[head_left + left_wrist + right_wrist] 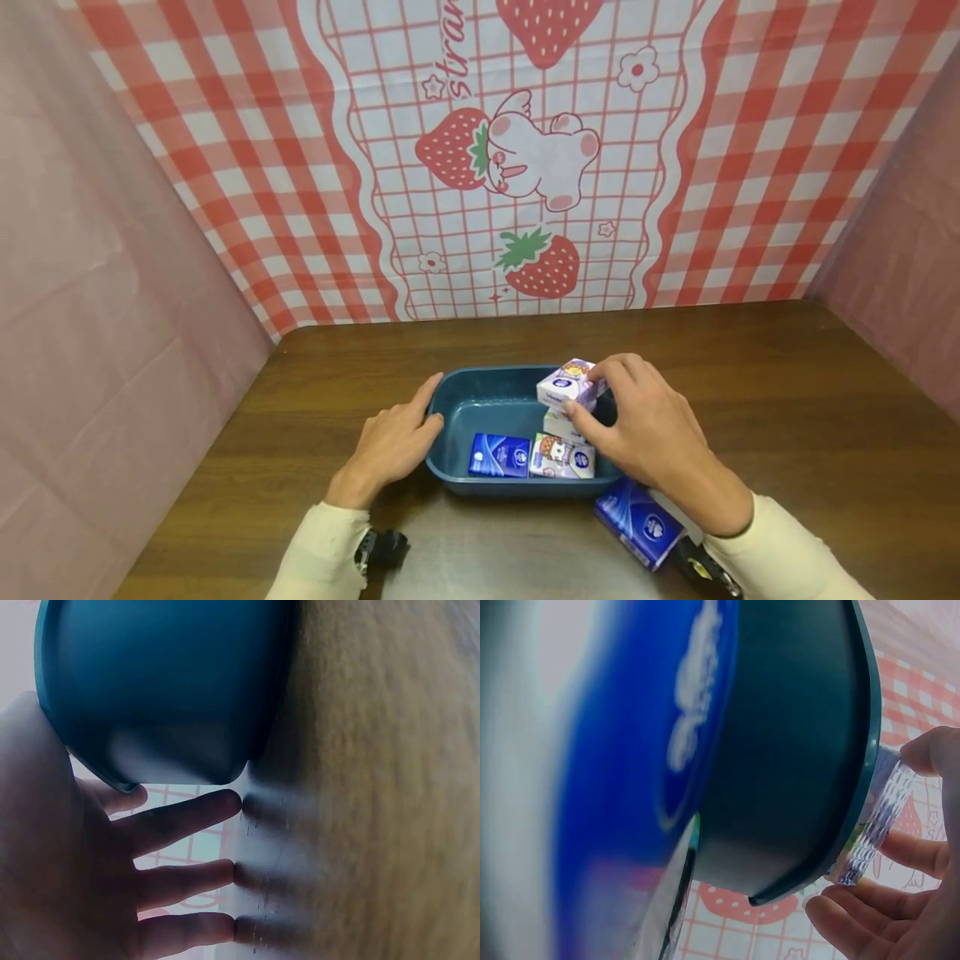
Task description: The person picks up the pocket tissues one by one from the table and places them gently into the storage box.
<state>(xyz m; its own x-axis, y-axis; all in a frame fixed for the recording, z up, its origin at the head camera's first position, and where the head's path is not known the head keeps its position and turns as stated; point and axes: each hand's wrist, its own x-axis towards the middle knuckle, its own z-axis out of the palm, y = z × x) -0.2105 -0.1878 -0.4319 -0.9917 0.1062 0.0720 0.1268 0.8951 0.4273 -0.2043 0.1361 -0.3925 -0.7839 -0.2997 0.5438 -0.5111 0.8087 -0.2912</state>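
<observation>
My right hand [652,425] pinches a white and purple tissue pack [562,390] between thumb and fingers, over the right part of a teal plastic bin [480,486]. Also seen in the right wrist view is the held tissue pack [877,817], beside the bin's rim. Inside the bin lie a blue tissue pack [498,456], a white one with a cartoon figure [551,454], and another pale pack [558,425] partly hidden below the held one. My left hand [393,442] rests against the bin's left end, its fingers [187,877] straight and spread near the table.
Outside the bin, a larger blue tissue package [637,525] lies by its front right corner, partly under my right forearm. A brown wooden table [787,400] carries everything. Behind it hangs a red and white strawberry-print cloth [300,167].
</observation>
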